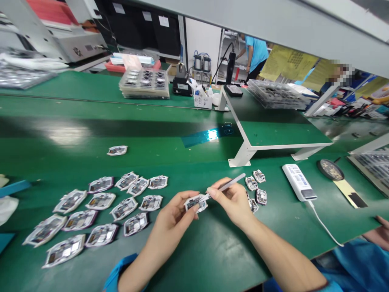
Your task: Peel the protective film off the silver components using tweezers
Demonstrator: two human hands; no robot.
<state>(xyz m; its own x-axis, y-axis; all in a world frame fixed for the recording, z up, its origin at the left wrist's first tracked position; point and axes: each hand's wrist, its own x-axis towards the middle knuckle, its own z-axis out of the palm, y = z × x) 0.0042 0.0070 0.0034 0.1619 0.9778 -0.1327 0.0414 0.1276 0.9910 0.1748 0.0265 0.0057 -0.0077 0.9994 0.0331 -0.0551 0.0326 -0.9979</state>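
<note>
My left hand (179,217) is closed on the edge of a small white-framed electronic housing (200,206), its inner parts facing up. Between the thumb and fingers of my right hand (232,202) are silver tweezers (232,181), slanting up to the right. Their tips reach down onto the housing; what exactly they touch is too small to make out. Left of my hands lie several similar open housings (101,201) in loose rows on the green bench. Beside my right hand sits a small group of smaller housings (260,196), partly hidden by that hand.
A raised shelf (291,136) on white legs stands ahead to the right. Nearby lie a white device (299,181) with a cable and a round black dish (331,169). Stacked trays (144,85) stand at the back. Another person's hand (379,233) shows at the right edge.
</note>
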